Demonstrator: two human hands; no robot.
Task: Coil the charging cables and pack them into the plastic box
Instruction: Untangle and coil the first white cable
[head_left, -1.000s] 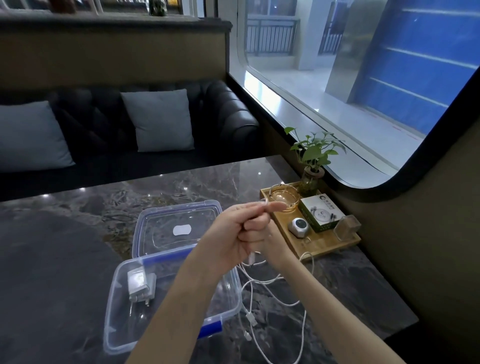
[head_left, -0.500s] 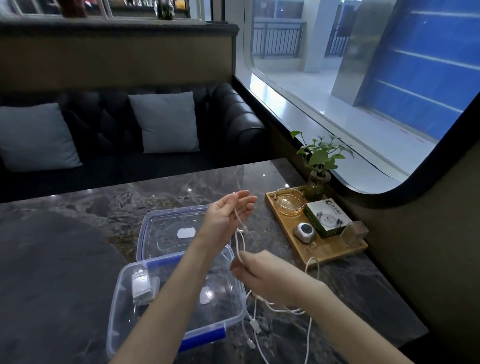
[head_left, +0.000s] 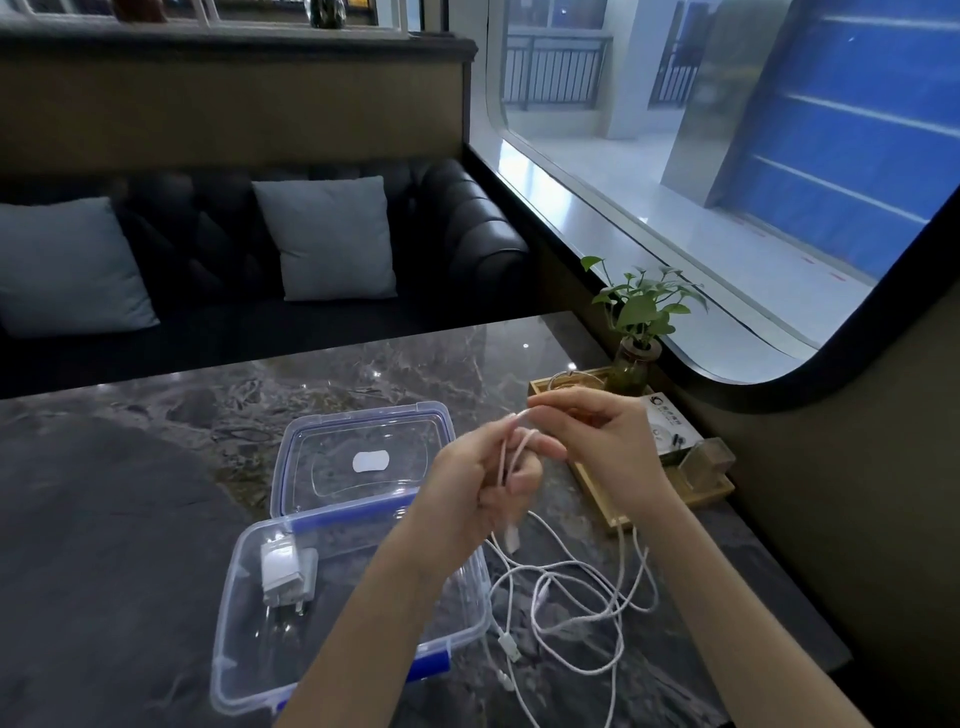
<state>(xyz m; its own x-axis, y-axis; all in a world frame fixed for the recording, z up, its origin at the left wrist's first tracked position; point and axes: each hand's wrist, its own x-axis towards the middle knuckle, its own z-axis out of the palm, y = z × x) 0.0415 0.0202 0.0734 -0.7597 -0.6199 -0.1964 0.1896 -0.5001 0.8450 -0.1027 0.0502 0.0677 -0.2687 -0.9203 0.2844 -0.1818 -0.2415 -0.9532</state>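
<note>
We're mid-coil: left hand pinches white cable loops, right hand closed on the strand, feeding it. Most cable lies loose on the bench (beside the open box, charger inside). Next: keep wrapping slack.

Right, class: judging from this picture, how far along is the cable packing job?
Done: the clear plastic box is open, its lid lies behind it, and a white plug adapter is inside. In hand: the left hand holds loops of a white charging cable while the right hand feeds it. Left: most of the white cables lie loose on the dark marble table; none is packed.
</note>
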